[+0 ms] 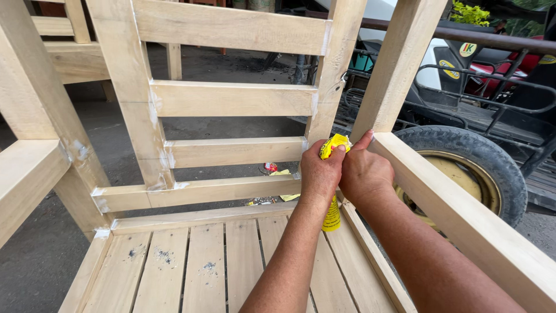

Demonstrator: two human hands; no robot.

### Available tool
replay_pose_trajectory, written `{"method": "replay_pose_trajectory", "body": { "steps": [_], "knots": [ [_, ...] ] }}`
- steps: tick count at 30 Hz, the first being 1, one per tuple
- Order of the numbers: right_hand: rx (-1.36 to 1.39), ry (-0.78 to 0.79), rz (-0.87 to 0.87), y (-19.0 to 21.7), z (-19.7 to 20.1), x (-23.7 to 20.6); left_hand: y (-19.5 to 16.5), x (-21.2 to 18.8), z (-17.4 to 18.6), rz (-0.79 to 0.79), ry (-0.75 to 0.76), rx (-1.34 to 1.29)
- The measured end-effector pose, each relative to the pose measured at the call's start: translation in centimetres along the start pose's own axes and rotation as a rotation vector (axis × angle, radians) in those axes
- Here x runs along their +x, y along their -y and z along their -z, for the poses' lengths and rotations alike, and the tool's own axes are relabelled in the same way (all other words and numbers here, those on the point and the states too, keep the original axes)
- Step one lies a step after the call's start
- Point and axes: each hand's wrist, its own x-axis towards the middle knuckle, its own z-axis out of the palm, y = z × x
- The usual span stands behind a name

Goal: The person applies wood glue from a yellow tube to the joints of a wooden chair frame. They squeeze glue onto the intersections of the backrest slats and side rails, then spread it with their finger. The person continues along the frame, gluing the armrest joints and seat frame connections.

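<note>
Both forearms reach up from the bottom edge over the slatted seat [208, 261] of an unfinished wooden chair. Left hand [319, 174] is clamped around a yellow tube [332, 214]: the crumpled top of the tube sticks out above the fingers, the lower end hangs out below the wrist over the seat slats. Right hand [365, 172] lies touching the left one on its right side, fingers curled, thumb tip up against the corner where the armrest [463, 220] meets the upright post [399, 64]; whether it also grips the tube I cannot tell. Tube top sits between the two hands, just beside that joint.

Left of the hands run the back slats [231, 152] of the chair, with pale filler smeared at their ends. Through the gaps below the left hand, yellow and red scraps [277, 171] lie on the grey ground. Right of the hands, behind the armrest, stands a black tyre [463, 153] on a yellowish rim, with a dark metal frame [492, 87] above it. Far left, another armrest [26, 179] crosses near the camera.
</note>
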Motion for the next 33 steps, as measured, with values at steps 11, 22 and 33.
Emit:
{"method": "replay_pose_trajectory", "body": {
  "steps": [11, 22, 33],
  "knots": [
    [-0.066, -0.042, -0.019, 0.3, -3.9, 1.2, -0.3, 0.1, 1.8, 0.011, -0.005, 0.024],
    [-0.146, -0.161, 0.116, -1.6, -5.3, 1.5, -0.4, 0.4, 1.4, 0.087, 0.019, -0.044],
    [-0.126, -0.074, 0.052, -2.5, -5.6, 1.2, -0.1, -0.4, 0.1, 0.171, 0.031, -0.088]
  ]
}}
